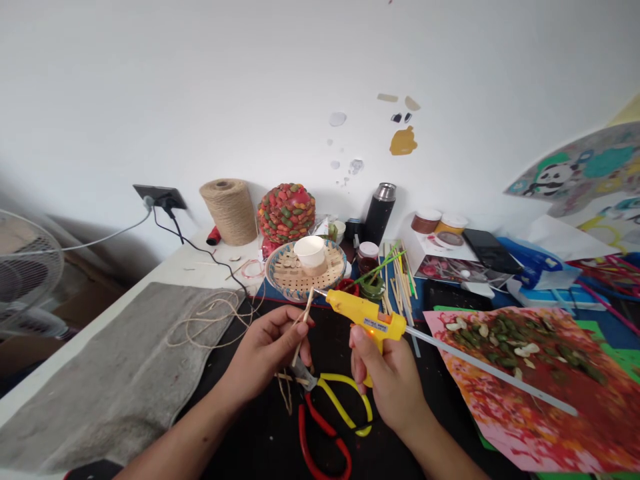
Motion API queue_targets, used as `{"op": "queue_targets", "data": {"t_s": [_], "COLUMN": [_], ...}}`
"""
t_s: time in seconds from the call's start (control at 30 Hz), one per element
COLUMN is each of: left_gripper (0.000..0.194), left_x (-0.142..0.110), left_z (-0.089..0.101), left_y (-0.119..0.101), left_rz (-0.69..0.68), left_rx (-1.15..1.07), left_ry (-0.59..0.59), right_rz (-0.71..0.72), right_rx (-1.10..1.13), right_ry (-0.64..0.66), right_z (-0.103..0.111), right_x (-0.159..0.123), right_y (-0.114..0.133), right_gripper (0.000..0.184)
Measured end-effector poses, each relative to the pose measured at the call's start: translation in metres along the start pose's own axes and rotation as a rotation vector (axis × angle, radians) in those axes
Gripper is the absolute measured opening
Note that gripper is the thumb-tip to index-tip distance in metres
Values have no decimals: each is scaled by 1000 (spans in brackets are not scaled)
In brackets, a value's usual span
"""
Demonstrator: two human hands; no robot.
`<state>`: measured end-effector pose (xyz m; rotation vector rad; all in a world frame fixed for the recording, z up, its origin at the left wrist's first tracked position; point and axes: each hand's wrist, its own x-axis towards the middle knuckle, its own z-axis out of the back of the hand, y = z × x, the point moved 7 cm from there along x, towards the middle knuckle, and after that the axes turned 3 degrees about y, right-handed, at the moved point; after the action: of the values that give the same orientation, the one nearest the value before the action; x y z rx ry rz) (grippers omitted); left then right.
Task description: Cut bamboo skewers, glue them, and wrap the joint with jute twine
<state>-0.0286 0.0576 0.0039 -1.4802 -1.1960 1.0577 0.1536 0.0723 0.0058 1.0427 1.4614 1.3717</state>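
Note:
My left hand pinches a thin pale wooden stick upright between thumb and fingers; a strand of twine seems to run along it. My right hand is wrapped round the grip of a yellow glue gun. Its metal nozzle points left, at or very near the stick's top end; whether they touch I cannot tell. A long translucent glue stick sticks out of the gun's back. Below my hands lie pliers with one red and one yellow handle, beside short stick pieces.
Loose twine lies on a grey cloth at left. Behind stand a twine spool, a pebble-covered ball, a woven basket holding a paper cup, and a black flask. A painted sheet lies at right.

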Motion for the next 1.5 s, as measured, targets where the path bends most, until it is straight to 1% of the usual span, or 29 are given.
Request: {"op": "queue_targets", "data": {"t_s": [0.33,0.67,0.93,1.2,1.5], "left_gripper": [45,43,44,41,44], "left_x": [1,0,0,1,0], "left_z": [3,1,4,4,3], "left_y": [3,-1,1,2,0], "left_rz": [-11,-27,-13,-12,-8], "left_rx": [2,5,7,-12,-14], "left_ry": [-6,-6,-25,-24,-15], "right_rz": [14,13,5,14,15], "right_rx": [-17,-32,-49,-42,-58], "right_ry": [1,1,1,0,-13], "right_z": [0,1,0,1,2], "right_x": [1,-1,0,-1,-1], "right_y": [1,0,1,2,1], "right_gripper": [66,66,68,65,66]}}
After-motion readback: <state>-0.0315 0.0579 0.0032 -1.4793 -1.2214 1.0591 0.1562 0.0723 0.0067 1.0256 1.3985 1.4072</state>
